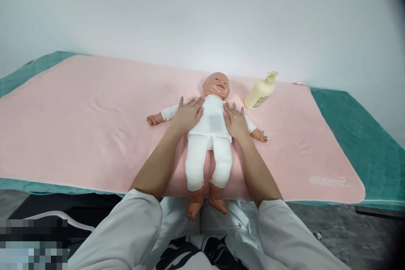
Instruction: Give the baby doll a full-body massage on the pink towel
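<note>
A baby doll (211,124) in a white top and trousers lies face up on a pink mat (95,126), its head away from me and its feet over the near edge. My left hand (187,114) lies with spread fingers on the doll's chest and shoulder, on the left side of the picture. Opposite it, my right hand (236,121) rests flat along the other side of the chest, fingers apart. Neither hand grips anything. The doll's arms stretch outward past both hands.
A pale yellow pump bottle (260,94) is to the right of the doll's head, leaning in the view. Green cloth (360,135) shows under the mat at both ends. A pale wall (202,17) stands behind. Below the near edge are dark objects and a grey floor.
</note>
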`<state>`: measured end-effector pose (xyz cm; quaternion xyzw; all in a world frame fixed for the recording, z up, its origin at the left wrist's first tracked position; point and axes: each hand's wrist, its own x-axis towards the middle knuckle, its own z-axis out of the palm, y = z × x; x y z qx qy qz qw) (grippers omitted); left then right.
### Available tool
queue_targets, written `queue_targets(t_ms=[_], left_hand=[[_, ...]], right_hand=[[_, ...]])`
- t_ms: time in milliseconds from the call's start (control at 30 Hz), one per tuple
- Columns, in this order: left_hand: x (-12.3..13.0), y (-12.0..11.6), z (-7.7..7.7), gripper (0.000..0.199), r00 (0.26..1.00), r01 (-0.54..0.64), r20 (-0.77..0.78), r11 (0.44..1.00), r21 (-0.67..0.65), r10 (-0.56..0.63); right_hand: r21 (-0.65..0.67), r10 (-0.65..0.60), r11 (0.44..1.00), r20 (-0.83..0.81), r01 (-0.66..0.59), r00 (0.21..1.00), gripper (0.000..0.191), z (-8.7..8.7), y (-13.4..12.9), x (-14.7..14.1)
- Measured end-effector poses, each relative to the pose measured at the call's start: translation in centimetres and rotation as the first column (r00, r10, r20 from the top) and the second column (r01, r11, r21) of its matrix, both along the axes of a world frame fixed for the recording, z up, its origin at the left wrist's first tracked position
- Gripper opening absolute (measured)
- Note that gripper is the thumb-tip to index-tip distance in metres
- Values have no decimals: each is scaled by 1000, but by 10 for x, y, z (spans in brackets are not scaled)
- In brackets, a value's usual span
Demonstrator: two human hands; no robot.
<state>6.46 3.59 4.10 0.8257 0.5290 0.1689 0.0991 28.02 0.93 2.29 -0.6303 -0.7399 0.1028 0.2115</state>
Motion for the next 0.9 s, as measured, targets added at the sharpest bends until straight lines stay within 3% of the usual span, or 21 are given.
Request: queue_targets(t_ms=[100, 167, 300, 400, 533, 700, 900], left_hand=[[-1, -1, 4, 56, 993, 77, 87, 997, -15, -75], [-1, -5, 10, 53, 964, 212, 175, 976, -58, -199], [0, -19, 26, 44, 840, 512, 311, 839, -186, -444], [2, -28, 33, 38, 786, 604, 295, 775, -185, -543], [5, -30, 30, 34, 849, 528, 160, 819, -225, -504], [6, -21, 19, 49, 853, 522, 125, 832, -187, -507], [9, -17, 10, 56, 952, 306, 65, 945, -112, -300]], right_hand=[[2, 15, 1000, -25, -15, 1000, 55, -3, 1, 2], [10, 22, 1000, -40, -22, 999, 55, -5, 2, 4], [22, 37, 999, -53, -36, 998, 56, -9, 4, 6], [26, 50, 998, -67, -49, 997, 56, -9, 4, 7], [24, 47, 999, -55, -46, 997, 56, -9, 4, 7], [29, 37, 999, -64, -35, 997, 55, -10, 4, 6], [16, 35, 999, -53, -34, 998, 56, -6, 3, 5]])
